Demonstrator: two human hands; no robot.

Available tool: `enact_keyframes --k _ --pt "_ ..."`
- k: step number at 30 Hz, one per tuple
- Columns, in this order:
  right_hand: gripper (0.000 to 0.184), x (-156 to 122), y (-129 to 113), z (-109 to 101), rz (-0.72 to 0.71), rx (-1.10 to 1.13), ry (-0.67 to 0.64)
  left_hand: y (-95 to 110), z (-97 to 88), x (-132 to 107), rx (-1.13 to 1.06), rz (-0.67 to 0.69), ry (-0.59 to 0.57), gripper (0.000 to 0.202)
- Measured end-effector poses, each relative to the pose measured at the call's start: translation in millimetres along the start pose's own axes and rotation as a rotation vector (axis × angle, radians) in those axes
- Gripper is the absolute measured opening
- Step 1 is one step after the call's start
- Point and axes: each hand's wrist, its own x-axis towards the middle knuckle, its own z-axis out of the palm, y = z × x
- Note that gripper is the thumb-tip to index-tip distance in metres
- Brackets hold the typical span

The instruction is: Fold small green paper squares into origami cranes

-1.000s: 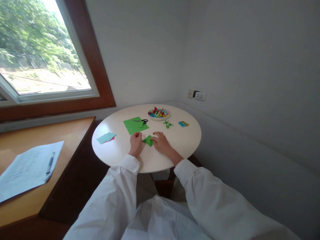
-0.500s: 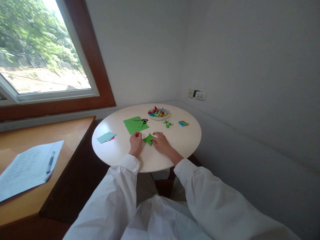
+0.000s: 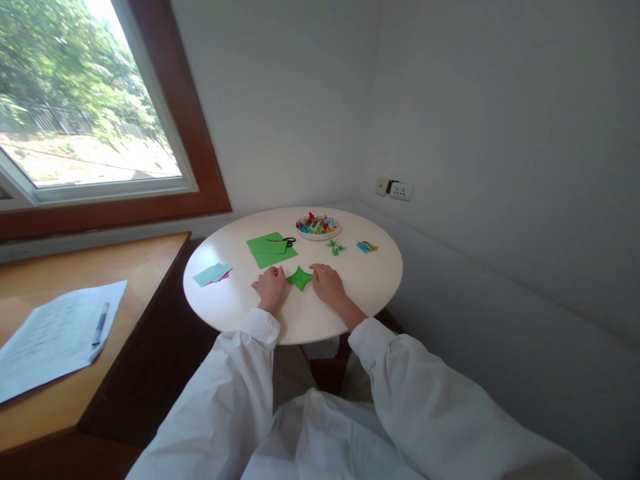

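A small green paper square (image 3: 299, 277) lies unfolded and creased on the round white table (image 3: 370, 280), between my two hands. My left hand (image 3: 271, 287) rests on the table with its fingertips at the paper's left corner. My right hand (image 3: 327, 283) lies at the paper's right corner, fingers curved down onto the edge. Both hands press the paper flat; neither lifts it.
Behind the paper lie larger green sheets (image 3: 270, 251) with black scissors (image 3: 285, 241) on them. A white bowl (image 3: 319, 227) of coloured folded pieces, a small green folded figure (image 3: 336, 247) and coloured strips (image 3: 367, 247) stand farther back. Light blue and pink sheets (image 3: 213, 274) lie left. A wooden ledge holds papers (image 3: 50, 340) and a pen (image 3: 101, 325).
The green paper was a folded triangle; it now lies opened into a creased square. My hands have moved apart to its left and right corners.
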Motion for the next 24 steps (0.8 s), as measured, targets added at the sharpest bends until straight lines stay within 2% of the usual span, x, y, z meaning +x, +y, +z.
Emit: enact_keyframes --k 6,12,19,24 --pt "0.033 0.0 0.6 1.6 0.027 -0.007 -0.032 1.4 -1.4 -2.2 0.01 0.052 -0.048 0.033" --pt "0.032 0.8 1.2 1.9 0.015 0.008 -0.036 0.2 -0.3 -0.3 -0.035 0.031 -0.053 0.033" --pt "0.029 -1.6 -1.7 -2.2 0.069 -0.054 -0.053 -1.1 1.4 1.5 -0.049 0.025 -0.057 0.033" --pt "0.027 -3.1 -5.2 -4.5 0.046 -0.068 -0.092 1.8 -1.0 -1.6 -0.042 0.075 -0.09 0.025"
